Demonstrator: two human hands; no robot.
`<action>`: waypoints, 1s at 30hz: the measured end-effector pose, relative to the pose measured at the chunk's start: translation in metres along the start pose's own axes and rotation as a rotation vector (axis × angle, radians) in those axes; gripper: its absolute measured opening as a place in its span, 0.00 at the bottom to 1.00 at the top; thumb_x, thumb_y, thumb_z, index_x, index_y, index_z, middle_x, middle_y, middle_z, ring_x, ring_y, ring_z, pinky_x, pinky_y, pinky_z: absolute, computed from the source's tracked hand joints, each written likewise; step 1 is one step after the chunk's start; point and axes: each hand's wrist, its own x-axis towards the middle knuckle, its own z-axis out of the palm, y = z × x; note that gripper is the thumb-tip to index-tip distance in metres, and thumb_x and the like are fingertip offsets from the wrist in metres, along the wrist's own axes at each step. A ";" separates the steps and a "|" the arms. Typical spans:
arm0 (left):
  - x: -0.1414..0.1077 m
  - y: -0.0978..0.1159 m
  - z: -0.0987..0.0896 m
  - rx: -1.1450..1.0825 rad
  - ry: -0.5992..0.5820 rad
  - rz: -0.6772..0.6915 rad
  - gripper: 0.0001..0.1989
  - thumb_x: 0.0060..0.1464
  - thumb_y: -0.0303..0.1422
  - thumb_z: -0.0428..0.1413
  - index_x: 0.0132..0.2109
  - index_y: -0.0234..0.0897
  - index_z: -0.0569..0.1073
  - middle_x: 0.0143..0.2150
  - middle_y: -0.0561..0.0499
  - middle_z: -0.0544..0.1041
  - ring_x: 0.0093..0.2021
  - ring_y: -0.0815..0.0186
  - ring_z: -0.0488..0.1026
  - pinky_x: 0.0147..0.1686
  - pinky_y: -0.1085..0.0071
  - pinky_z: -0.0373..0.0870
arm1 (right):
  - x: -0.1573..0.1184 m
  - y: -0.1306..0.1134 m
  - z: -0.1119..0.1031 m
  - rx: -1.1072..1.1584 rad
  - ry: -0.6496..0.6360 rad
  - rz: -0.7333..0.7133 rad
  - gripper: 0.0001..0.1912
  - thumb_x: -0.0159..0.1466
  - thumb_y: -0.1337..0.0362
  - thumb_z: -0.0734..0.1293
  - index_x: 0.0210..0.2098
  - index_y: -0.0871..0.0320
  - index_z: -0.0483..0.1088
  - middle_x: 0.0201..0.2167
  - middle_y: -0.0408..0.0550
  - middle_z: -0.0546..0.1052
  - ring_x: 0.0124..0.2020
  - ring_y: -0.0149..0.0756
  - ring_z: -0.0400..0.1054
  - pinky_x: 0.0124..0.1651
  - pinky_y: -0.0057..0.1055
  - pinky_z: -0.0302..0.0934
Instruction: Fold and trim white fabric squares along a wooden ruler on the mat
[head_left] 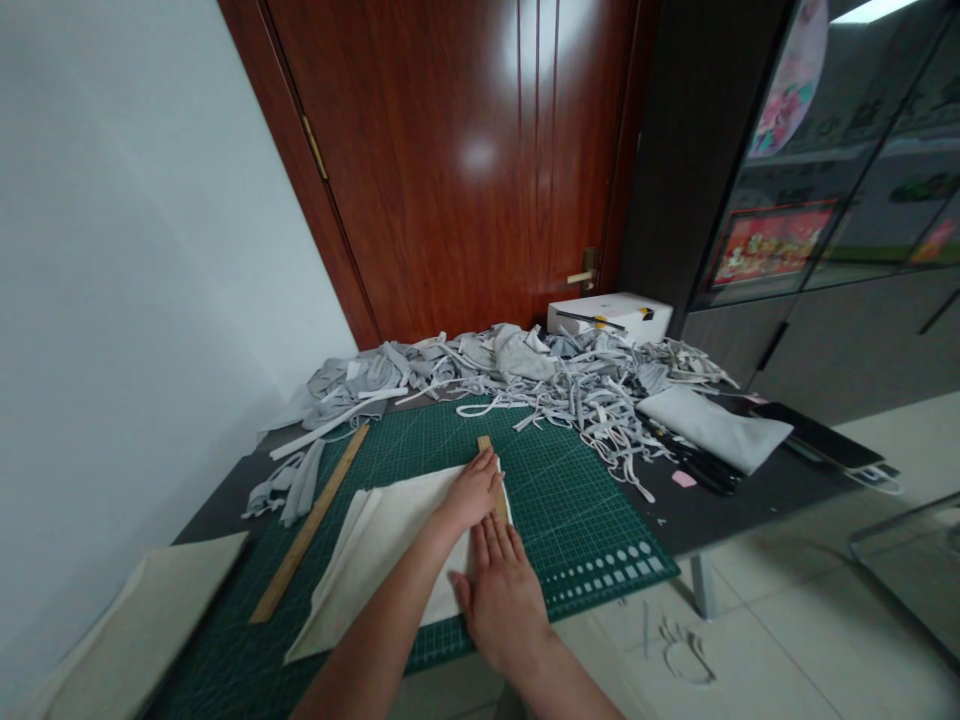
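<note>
A stack of cream cloth point(397, 525) lies on the green cutting mat point(555, 480). Along the cloth's right edge runs a wooden ruler point(485, 443), partly covered by both hands. My left hand point(472, 490) rests on the ruler's upper part, its fingers pressed together over the wood; whether it grips anything else is hidden. Below it, my right hand point(504, 598) lies flat with fingers stretched forward over the ruler and cloth, thumb out to the left. A second wooden ruler point(311, 525) lies on the mat, left of the cloth.
Grey and white fabric strips point(525, 370) are heaped along the table's back. A white box point(611, 315) stands behind them. At right lie a pale pouch point(716, 425), black tools and a dark phone-like slab point(817, 436). Folded beige cloth point(150, 625) is at lower left.
</note>
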 end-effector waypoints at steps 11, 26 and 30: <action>-0.008 -0.021 0.017 -0.054 -0.096 0.062 0.33 0.61 0.42 0.40 0.68 0.37 0.40 0.70 0.46 0.40 0.69 0.65 0.37 0.64 0.53 0.33 | -0.015 0.024 -0.017 0.194 0.001 -0.086 0.26 0.62 0.71 0.56 0.61 0.63 0.59 0.63 0.54 0.60 0.64 0.40 0.51 0.65 0.43 0.47; -0.018 -0.018 0.011 0.011 0.002 0.015 0.35 0.59 0.51 0.41 0.67 0.41 0.44 0.69 0.48 0.48 0.68 0.58 0.44 0.63 0.46 0.34 | -0.042 0.046 -0.017 0.109 -0.005 -0.106 0.25 0.62 0.70 0.57 0.59 0.59 0.62 0.62 0.52 0.61 0.62 0.43 0.55 0.62 0.49 0.51; -0.017 -0.021 0.013 0.001 -0.024 0.010 0.35 0.59 0.54 0.40 0.67 0.44 0.44 0.69 0.50 0.47 0.68 0.57 0.42 0.62 0.43 0.32 | -0.043 0.045 -0.019 0.087 -0.062 -0.091 0.25 0.62 0.70 0.57 0.59 0.60 0.62 0.63 0.53 0.59 0.63 0.44 0.53 0.62 0.52 0.50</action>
